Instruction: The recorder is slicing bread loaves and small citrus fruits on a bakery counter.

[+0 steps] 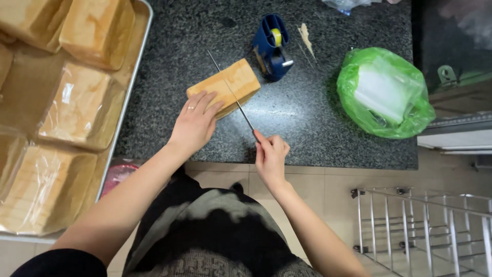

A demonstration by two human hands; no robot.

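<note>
Clear-wrapped loaves [77,105] fill left tray; green plastic bag [384,92] lies right

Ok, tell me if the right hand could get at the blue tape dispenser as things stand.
Probably yes: the tape dispenser stands on open counter beyond the loaf, but the right hand grips the knife, so it would need freeing first.

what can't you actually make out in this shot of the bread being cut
Head view only:
- Knife handle: hidden inside the right hand.
- Near end of the loaf: covered by the left hand, so how far the blade has gone down cannot be told.
- Green bag: contents only a pale blur through the plastic.
- Tray of wrapped loaves: cut off by the left edge.
</note>
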